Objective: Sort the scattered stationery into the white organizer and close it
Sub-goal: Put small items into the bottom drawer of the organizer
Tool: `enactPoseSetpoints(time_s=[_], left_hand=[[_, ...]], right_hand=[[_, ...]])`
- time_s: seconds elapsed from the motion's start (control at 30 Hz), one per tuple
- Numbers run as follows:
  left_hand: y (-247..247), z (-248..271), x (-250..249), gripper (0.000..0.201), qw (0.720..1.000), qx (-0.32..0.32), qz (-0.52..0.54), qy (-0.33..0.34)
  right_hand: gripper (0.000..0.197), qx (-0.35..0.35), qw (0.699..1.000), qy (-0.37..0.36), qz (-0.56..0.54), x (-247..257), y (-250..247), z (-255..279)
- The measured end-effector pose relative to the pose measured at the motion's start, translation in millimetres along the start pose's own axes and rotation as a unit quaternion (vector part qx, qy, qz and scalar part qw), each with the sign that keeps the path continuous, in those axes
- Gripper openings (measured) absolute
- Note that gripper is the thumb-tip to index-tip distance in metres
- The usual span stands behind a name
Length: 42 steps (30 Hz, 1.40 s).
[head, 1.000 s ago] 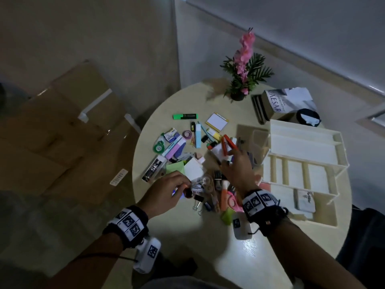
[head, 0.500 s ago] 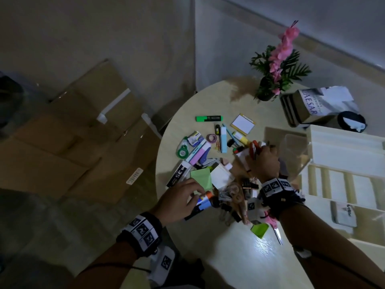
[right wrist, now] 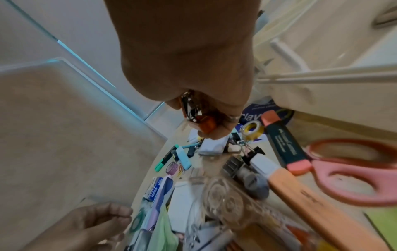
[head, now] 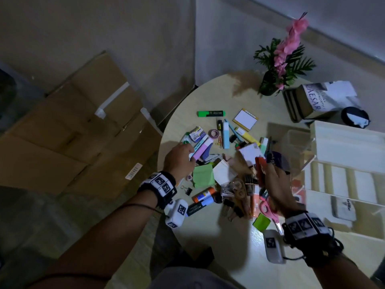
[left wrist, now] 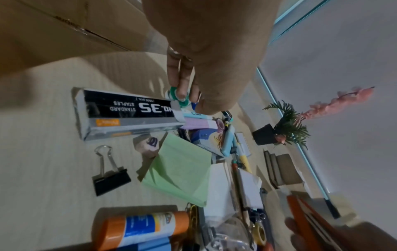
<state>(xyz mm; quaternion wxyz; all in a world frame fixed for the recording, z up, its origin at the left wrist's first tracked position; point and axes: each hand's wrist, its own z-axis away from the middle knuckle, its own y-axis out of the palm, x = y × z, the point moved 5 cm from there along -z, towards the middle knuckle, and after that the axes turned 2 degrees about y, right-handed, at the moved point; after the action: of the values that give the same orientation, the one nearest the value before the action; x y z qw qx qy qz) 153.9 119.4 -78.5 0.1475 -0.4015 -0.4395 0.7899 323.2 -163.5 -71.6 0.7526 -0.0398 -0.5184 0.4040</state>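
Stationery lies scattered over the round table. My left hand reaches to the pile's far left, and in the left wrist view its fingers pinch a green-and-white correction tape beside the black staples box. My right hand hovers over the middle of the pile and grips a red stapler, seen close as the stapler in the right wrist view. The white organizer stands open at the right, its clear lid raised.
A glue stick, green sticky notes, a binder clip, pink scissors and a green highlighter lie in the pile. A potted plant and books stand behind. Cardboard boxes are on the floor.
My left hand left the glue stick at the pile's front and moved to the correction tape at the far left. My right hand drew nearer with the red stapler.
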Motion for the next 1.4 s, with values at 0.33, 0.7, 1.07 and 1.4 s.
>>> enactPoseSetpoints(time_s=[0.33,0.7,1.07,1.4], left_hand=[[31,3,-18,0.017,0.996,0.048,-0.043,0.064],[39,-26,-78,0.023,0.963,0.059,-0.223,0.137],[30,-33,-120,0.033,0.946,0.027,-0.300,0.117],[-2,30,-167,0.005,0.969,0.002,0.014,0.246]], right_hand=[[0.043,0.003,0.997,0.049,-0.053,-31,-1,54],[0.051,0.106,0.984,0.073,-0.123,-2,-6,101],[0.040,0.000,0.987,0.072,-0.143,-46,-98,133],[0.037,-0.064,0.974,0.102,-0.194,-109,-183,85]])
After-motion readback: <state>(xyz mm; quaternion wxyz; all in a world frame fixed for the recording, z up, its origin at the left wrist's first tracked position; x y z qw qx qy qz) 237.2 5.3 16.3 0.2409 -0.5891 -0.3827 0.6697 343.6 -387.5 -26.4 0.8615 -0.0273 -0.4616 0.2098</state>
